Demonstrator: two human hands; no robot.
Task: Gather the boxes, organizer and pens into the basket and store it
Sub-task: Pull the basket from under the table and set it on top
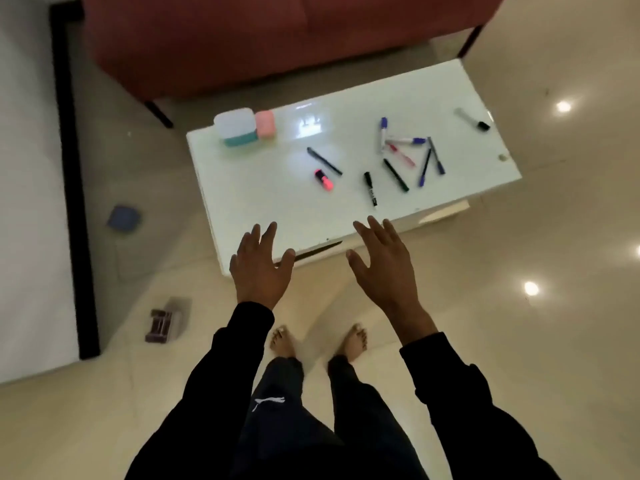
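Several pens and markers [403, 155] lie scattered on the white glossy table [263, 202], with a pink highlighter [323, 179] among them and one marker [472, 119] apart at the far right. A white box with a teal base [236, 128] and a pink box [266, 124] stand at the table's far left corner. A blue box [124, 219] and a clear organizer [168, 319] lie on the floor to the left. My left hand [259, 265] and my right hand [384, 261] hover with spread fingers over the table's near edge, holding nothing. No basket is in view.
A red sofa [263, 39] on dark legs stands behind the table. A black-edged white panel [34, 202] runs along the left. Glossy beige floor tiles [536, 271] surround the table. My bare feet [318, 342] stand just before it.
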